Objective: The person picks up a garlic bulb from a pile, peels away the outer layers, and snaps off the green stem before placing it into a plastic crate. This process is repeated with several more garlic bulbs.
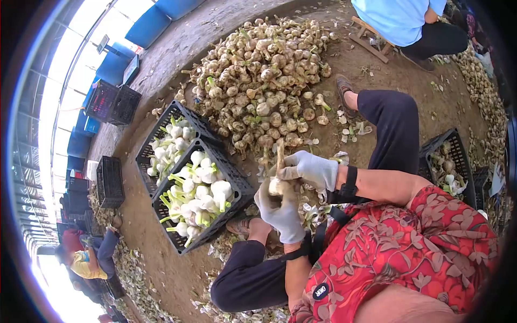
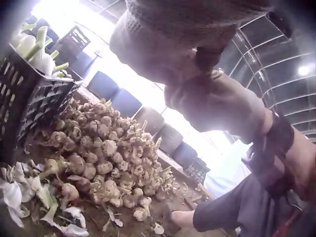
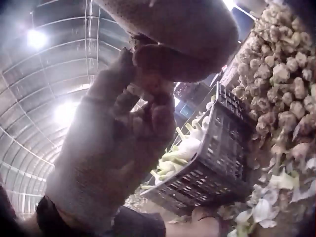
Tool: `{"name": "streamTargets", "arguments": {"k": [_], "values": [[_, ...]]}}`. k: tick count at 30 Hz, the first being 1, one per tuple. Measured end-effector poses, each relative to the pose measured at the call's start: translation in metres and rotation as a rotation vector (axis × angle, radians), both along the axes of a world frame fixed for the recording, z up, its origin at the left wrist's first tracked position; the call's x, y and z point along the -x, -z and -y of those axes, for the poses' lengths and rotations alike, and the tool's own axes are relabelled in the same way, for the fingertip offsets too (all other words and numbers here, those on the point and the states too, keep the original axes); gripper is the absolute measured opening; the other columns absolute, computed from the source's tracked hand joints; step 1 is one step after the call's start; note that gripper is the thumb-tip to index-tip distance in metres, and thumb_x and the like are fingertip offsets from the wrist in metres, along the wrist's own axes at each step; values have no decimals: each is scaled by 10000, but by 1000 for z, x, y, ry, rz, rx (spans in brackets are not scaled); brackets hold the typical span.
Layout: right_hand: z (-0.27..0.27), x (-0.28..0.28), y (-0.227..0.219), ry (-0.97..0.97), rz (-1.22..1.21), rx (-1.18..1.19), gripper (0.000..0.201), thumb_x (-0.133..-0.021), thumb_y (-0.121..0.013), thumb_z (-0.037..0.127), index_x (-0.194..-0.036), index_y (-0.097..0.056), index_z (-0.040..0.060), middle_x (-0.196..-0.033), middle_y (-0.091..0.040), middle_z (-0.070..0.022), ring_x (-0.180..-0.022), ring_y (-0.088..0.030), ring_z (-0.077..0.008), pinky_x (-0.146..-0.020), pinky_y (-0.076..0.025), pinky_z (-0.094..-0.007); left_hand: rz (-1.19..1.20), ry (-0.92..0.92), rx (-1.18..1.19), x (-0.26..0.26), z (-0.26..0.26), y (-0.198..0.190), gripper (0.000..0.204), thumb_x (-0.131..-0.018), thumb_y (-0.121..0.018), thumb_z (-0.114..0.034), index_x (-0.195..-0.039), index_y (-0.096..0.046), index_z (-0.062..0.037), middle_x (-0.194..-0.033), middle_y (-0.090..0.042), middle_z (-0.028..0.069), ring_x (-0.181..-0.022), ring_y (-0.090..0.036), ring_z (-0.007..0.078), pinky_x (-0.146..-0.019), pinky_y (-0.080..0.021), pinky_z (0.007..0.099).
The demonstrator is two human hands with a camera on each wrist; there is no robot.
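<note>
Both hands wear pale work gloves and meet in front of the body. A garlic bulb (image 1: 277, 186) with a long dry stem (image 1: 280, 153) sits in the left hand (image 1: 281, 210), whose fingers curl round it. The right hand (image 1: 309, 168) grips at the base of the stem, right above the bulb. In the left wrist view the right hand (image 2: 217, 103) comes in from the right under the left hand (image 2: 182, 39). The right wrist view shows the left hand's curled fingers (image 3: 153, 116) close against the right hand (image 3: 182, 39); the bulb is mostly hidden there.
Beside the left knee stand two black crates (image 1: 242, 188) of cleaned white garlic (image 1: 202, 183). A big heap of unpeeled garlic (image 1: 264, 70) lies in front. Loose skins (image 1: 312, 212) litter the ground between the legs. Another crate (image 1: 449, 167) stands at the right; a person in blue (image 1: 396, 21) sits beyond.
</note>
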State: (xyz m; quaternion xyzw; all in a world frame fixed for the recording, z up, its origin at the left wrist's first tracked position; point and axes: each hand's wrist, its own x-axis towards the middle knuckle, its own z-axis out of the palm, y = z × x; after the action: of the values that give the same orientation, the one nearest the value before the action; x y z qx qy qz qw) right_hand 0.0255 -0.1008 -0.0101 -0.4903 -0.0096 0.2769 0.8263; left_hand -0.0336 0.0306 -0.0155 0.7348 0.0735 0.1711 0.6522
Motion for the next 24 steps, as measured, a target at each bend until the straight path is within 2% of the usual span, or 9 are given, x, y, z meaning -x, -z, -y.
{"name": "streamTargets", "arguments": {"k": [1,2,7,10,12,15,18,22,24], "values": [[1,2,-6,-7,-60,-118,330,-888,-683,224,-1115,-653,-15,-957,-676,-58,-842,-603,-105,-717,-494,-268,-5,-13,53,-1,-5,3,416,-828,-730,-56,-1193,-556,42,-1107,-569,59,-939,-592,146,-837,-495,270],[1,3,-8,-22,-40,-105,352,-891,-681,233,-1135,-644,-19,-986,-674,-59,-863,-600,-104,-738,-488,-264,-10,-25,107,-2,-9,4,408,-839,-727,-74,-1192,-558,42,-1109,-578,59,-931,-595,143,-828,-498,267],[-1,-5,-7,-11,84,-24,441,-891,-685,289,-1186,-620,-32,-1038,-670,-51,-917,-583,-97,-810,-459,-243,116,-11,-77,-1,-14,-2,443,-823,-745,-91,-1206,-556,29,-1123,-579,54,-959,-583,155,-857,-480,279],[1,-6,-28,-75,113,193,421,-892,-682,306,-1140,-639,-31,-986,-670,-36,-902,-579,-94,-829,-450,-244,182,-28,-273,0,-14,-10,440,-823,-742,-83,-1205,-555,29,-1119,-580,52,-959,-582,153,-857,-478,278],[-5,-3,-24,-60,178,179,371,-892,-682,311,-1064,-659,-17,-887,-664,-18,-814,-577,-79,-745,-470,-243,201,-31,-388,1,-13,-12,436,-825,-737,-76,-1204,-552,36,-1111,-586,57,-946,-588,149,-843,-483,272],[-6,-2,-20,-94,178,188,315,-895,-679,290,-1034,-670,8,-824,-658,-4,-733,-589,-66,-654,-494,-243,69,-5,47,4,-13,-5,426,-834,-728,-65,-1203,-548,46,-1113,-603,79,-937,-603,150,-831,-499,266],[2,-3,-32,-175,145,202,310,-899,-672,280,-1036,-667,2,-836,-654,-5,-756,-613,-80,-684,-514,-258,-36,27,393,7,-7,-12,442,-798,-742,-36,-1202,-578,39,-1149,-567,76,-1001,-585,169,-899,-464,295],[6,-6,-17,-152,86,-42,340,-877,-680,222,-1124,-652,-10,-896,-674,-43,-809,-629,-107,-707,-520,-267,3,27,420,6,-5,-14,451,-788,-757,-37,-1195,-581,39,-1140,-565,68,-1024,-575,174,-920,-459,308],[8,-4,-24,-125,-4,-112,367,-864,-675,175,-1177,-637,-12,-941,-684,-63,-830,-627,-120,-711,-516,-270,137,-34,101,5,-8,-17,467,-746,-773,-27,-1176,-597,18,-1103,-556,70,-1005,-573,193,-893,-466,315]]}}
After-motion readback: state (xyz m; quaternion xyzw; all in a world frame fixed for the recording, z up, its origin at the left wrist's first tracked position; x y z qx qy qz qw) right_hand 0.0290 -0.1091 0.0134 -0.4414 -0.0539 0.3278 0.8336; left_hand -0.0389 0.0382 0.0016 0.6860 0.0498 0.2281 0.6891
